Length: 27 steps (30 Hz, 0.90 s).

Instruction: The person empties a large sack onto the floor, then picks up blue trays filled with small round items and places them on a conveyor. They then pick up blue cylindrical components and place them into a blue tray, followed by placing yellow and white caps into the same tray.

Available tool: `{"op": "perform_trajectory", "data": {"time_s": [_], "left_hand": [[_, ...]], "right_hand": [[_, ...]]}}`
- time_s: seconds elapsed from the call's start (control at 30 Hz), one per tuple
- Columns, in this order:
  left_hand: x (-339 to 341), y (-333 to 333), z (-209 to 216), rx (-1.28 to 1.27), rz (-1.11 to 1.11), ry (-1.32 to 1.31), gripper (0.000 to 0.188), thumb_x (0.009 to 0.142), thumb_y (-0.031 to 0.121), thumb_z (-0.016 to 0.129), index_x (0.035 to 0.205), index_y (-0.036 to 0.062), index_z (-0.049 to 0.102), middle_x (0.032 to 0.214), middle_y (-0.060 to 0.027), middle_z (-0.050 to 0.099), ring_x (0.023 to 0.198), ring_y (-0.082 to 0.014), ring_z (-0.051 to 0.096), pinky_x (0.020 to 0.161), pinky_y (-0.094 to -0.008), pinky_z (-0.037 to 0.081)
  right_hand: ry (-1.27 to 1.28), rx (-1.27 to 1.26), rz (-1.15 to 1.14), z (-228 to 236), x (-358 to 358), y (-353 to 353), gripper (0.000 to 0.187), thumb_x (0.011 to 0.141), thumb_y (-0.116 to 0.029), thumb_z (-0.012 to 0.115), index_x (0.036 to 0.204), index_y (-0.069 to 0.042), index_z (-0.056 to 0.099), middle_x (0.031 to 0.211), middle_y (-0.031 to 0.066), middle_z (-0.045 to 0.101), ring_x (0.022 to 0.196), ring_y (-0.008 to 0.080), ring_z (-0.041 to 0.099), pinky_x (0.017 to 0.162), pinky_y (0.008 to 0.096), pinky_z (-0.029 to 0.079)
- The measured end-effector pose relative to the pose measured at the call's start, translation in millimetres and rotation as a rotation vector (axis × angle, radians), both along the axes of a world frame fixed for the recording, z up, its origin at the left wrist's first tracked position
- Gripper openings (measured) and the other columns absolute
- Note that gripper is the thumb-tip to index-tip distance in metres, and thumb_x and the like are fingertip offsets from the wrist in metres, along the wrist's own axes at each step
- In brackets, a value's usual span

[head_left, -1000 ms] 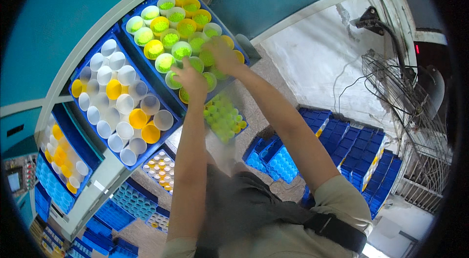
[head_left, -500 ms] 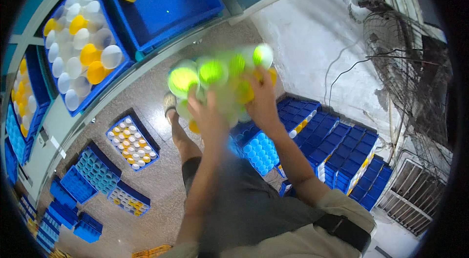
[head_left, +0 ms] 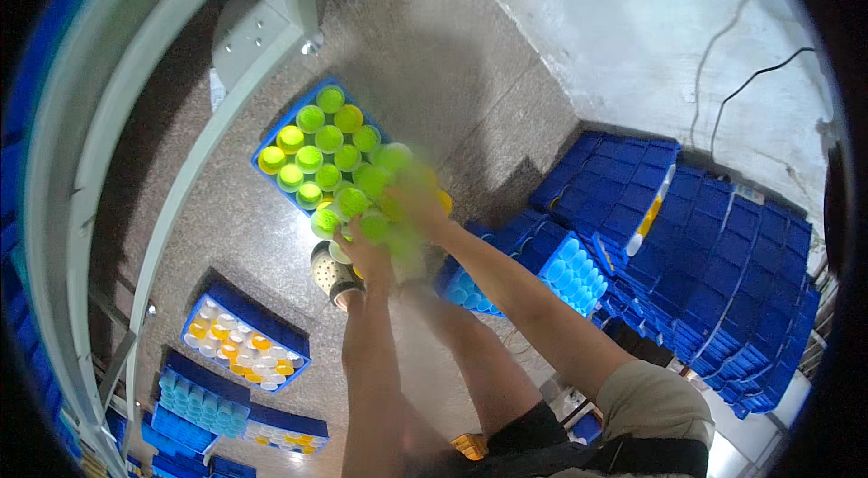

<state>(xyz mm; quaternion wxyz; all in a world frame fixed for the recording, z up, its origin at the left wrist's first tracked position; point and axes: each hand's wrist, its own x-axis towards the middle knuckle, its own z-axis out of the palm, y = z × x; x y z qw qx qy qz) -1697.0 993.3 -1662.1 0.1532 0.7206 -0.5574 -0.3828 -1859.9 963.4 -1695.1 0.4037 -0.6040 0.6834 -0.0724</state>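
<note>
A blue crate (head_left: 282, 136) on the floor holds rows of white and yellow cups with bright lime-green contents. At its near right end, my left hand (head_left: 364, 252) grips a cluster of similar cups (head_left: 353, 203) from the near side. My right hand (head_left: 418, 204) clasps the same cluster from the right, its fingers partly blurred. A yellow cup (head_left: 444, 202) shows beside the right hand. The cluster overlaps the crate's near right edge in view; whether it touches the crate I cannot tell.
My shoe (head_left: 334, 270) stands just below the cups. Crates of white and orange cups (head_left: 244, 342) and light-blue cups (head_left: 203, 401) lie at lower left. Stacked blue crates (head_left: 705, 252) line the right, by a white wall (head_left: 651, 35). A pale metal frame (head_left: 194, 166) curves along the left.
The view has shifted from the bench-top trays to the floor. Both hands have brought the cup cluster down to the floor crate of green-filled cups, which now shows.
</note>
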Motion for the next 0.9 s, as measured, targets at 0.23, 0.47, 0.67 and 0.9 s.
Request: {"op": "perform_trajectory", "data": {"time_s": [0.23, 0.47, 0.67, 0.9], "left_hand": [[18, 27, -57, 0.066, 0.071, -0.052, 0.077, 0.074, 0.016, 0.076, 0.143, 0.0107, 0.042, 0.150, -0.0107, 0.037, 0.137, -0.0372, 0.031, 0.117, -0.0495, 0.019], [12, 8, -31, 0.220, 0.021, 0.204, 0.089, 0.079, 0.010, 0.074, 0.153, 0.0119, 0.025, 0.150, -0.0361, 0.014, 0.137, -0.0480, 0.029, 0.114, -0.0494, 0.029], [37, -58, 168, 0.330, -0.104, 0.271, 0.059, 0.078, 0.012, 0.074, 0.132, 0.0017, 0.053, 0.118, -0.0212, 0.061, 0.112, -0.0355, 0.058, 0.096, -0.0445, 0.046], [149, -274, 499, -0.656, 0.202, 0.183, 0.023, 0.090, 0.000, 0.062, 0.112, 0.0005, 0.066, 0.106, -0.0109, 0.067, 0.093, -0.0176, 0.065, 0.077, -0.0285, 0.054]], "right_hand": [[0.181, -0.050, 0.225, -26, -3, -1, 0.074, 0.076, 0.010, 0.059, 0.142, -0.021, 0.044, 0.155, 0.0219, 0.021, 0.123, 0.0450, 0.048, 0.095, 0.0453, 0.051], [0.090, -0.001, 0.094, -37, 6, 4, 0.078, 0.081, 0.005, 0.059, 0.151, -0.019, 0.034, 0.156, 0.0256, 0.014, 0.122, 0.0447, 0.050, 0.096, 0.0449, 0.050], [0.104, 0.015, 0.152, 191, 3, -38, 0.070, 0.083, -0.010, 0.064, 0.147, -0.009, 0.037, 0.152, 0.0259, 0.027, 0.130, 0.0402, 0.044, 0.106, 0.0463, 0.041], [-0.182, -0.538, 0.144, 522, 91, -247, 0.050, 0.085, 0.003, 0.066, 0.132, -0.007, 0.052, 0.122, 0.0167, 0.057, 0.101, 0.0291, 0.065, 0.081, 0.0352, 0.057]]}}
